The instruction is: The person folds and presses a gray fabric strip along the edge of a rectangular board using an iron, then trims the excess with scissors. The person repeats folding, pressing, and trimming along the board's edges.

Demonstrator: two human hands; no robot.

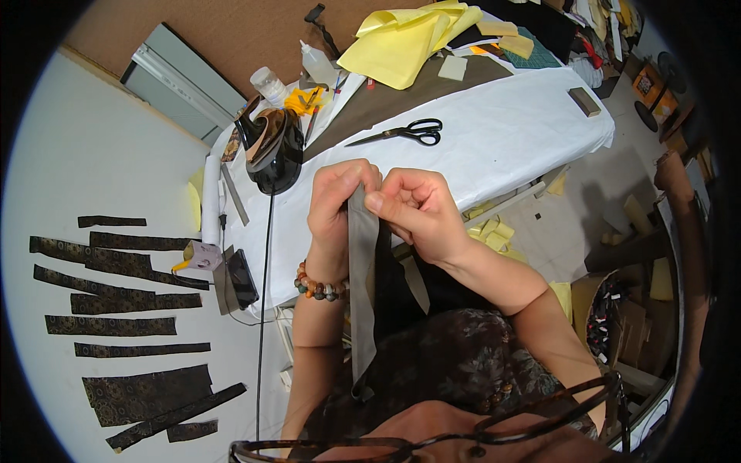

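Note:
A long grey-brown fabric strip point(363, 270) hangs from my two hands down toward my lap. My left hand point(340, 197), with a beaded bracelet at the wrist, is closed on its upper end. Close beside it, my right hand point(417, 212) pinches the same end between thumb and fingers. Behind the strip, another piece of dark cloth lies against my lap, partly hidden by my hands. Black-handled scissors point(409, 134) lie on the white-covered table beyond my hands, blades pointing left.
A black iron point(275, 150) with a cord point(265, 301) stands at left. Plastic bottles point(318, 63) and yellow cloth point(405, 42) sit farther back. Brown fabric point(409, 96) spreads across the table. Dark patterned strips point(112, 326) lie on the white surface at left.

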